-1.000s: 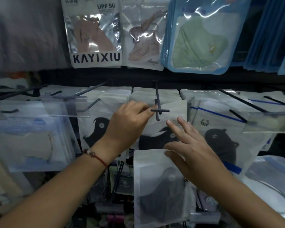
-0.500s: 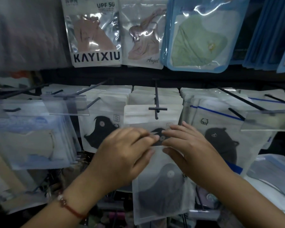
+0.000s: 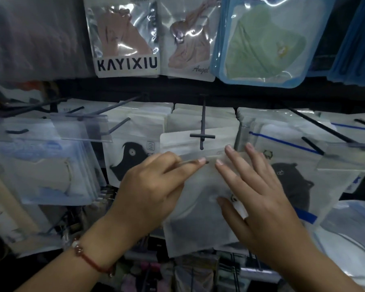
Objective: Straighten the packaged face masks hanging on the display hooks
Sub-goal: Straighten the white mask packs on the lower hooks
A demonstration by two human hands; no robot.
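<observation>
At the middle of a shop display wall, two bare hands work on a frosted white plastic pouch holding a dark face mask (image 3: 200, 209), which sits below the tip of a black metal display hook with a short crossbar (image 3: 202, 131). On that hook hangs a stack of white mask packets (image 3: 198, 142), just above and behind the held pouch. Its top edge is pinched by the left hand (image 3: 154, 186), thumb and forefinger closed together on it; a red cord bracelet with pale beads (image 3: 86, 255) circles that wrist. Beside it, the right hand (image 3: 259, 199) lies flat on the front of the same pouch, fingers straight and spread, thumb against the pouch lower down. Left of the centre hook hangs a white packet showing a black mask with a round valve (image 3: 131, 159), and further left a stack of clear packets with pale masks (image 3: 42, 171). To the right hang clear packets with a blue stripe and a black mask (image 3: 293, 175). On the row above are a silver packet printed KAYIXIU (image 3: 124, 39) and a blue-edged packet with a green mask (image 3: 266, 41).
</observation>
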